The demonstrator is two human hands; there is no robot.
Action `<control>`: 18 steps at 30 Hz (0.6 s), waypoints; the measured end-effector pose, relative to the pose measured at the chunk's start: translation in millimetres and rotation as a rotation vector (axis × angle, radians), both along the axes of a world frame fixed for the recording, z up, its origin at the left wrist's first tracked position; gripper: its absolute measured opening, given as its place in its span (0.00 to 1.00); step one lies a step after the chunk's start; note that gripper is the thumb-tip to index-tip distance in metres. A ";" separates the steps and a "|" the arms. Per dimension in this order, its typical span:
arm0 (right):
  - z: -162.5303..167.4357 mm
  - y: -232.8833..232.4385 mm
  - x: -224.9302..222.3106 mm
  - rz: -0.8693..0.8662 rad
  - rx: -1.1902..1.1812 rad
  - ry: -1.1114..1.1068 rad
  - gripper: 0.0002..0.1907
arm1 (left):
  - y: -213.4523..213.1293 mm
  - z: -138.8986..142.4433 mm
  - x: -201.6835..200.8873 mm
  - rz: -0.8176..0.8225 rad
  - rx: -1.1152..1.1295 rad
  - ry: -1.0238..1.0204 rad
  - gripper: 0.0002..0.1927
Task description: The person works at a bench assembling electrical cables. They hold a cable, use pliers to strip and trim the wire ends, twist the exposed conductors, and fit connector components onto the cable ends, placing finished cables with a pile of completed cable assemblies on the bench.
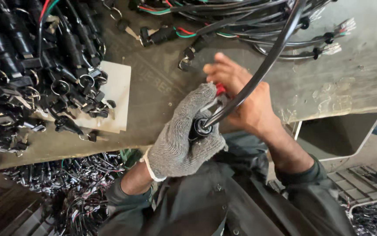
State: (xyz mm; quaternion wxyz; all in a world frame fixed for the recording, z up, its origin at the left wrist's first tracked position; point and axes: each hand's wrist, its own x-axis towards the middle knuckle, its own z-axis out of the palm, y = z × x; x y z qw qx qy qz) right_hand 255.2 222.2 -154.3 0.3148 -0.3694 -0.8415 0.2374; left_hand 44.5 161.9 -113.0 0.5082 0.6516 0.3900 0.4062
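My left hand (184, 135), in a grey knit glove, is closed around a black cylindrical connector (200, 129) near the table's front edge. A thick black cable (265, 65) runs out of that connector up and to the right. My bare right hand (245, 94) sits just behind the glove, fingers pinching thin wires, with something red (220, 89) showing between the two hands. What exactly the right fingers hold is partly hidden by the glove.
A heap of black connectors with metal rings (35, 65) covers the table's left on a white card (116, 94). Bundled wire harnesses (258, 26) lie along the far edge. More harnesses fill a pile below the grey table (341, 83) at left (66, 175).
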 end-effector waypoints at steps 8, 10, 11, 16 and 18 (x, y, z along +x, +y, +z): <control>-3.7 1.1 2.1 0.039 0.007 -0.124 0.21 | -5.9 -1.9 -4.5 -0.097 -0.383 -0.097 0.38; -8.4 0.3 1.1 0.035 -0.038 -0.173 0.22 | -5.6 -3.1 -3.9 -0.102 -0.497 -0.140 0.38; -10.5 0.4 0.8 0.020 -0.007 -0.202 0.23 | -5.1 -3.5 -4.4 -0.073 -0.407 -0.055 0.39; -12.9 3.4 5.8 0.075 0.058 -0.228 0.23 | -3.6 -2.4 -9.7 0.016 -0.177 0.057 0.38; -10.5 3.0 7.9 0.022 -0.015 -0.159 0.19 | -3.5 -4.2 -10.4 0.066 -0.091 0.125 0.38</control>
